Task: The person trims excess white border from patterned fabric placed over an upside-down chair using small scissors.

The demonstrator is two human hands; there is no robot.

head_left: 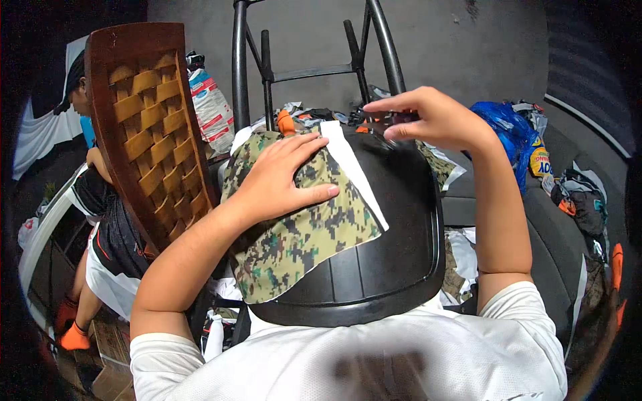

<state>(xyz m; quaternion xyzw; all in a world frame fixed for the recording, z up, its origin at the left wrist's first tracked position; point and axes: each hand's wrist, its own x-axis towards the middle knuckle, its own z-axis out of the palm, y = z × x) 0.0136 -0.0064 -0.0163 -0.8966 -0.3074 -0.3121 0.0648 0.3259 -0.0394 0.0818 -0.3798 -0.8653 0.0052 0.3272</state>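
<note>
A green camouflage cloth piece (304, 234) lies on the black plastic chair seat (408, 214) in front of me. My left hand (287, 177) rests flat on the cloth, fingers spread. Along the cloth's right edge runs a white strip (351, 174). My right hand (428, 120) is raised over the far right part of the seat, thumb and fingers apart. Something dark and blurred shows between them, too unclear to name. An orange object (285, 122) shows just beyond my left fingertips.
On the left stands a wooden chair back with woven slats (157, 134), with a person (100, 167) behind it. A blue plastic bag (505, 134) and fabric scraps (582, 197) lie at the right. Black metal chair legs (239, 67) rise beyond the seat.
</note>
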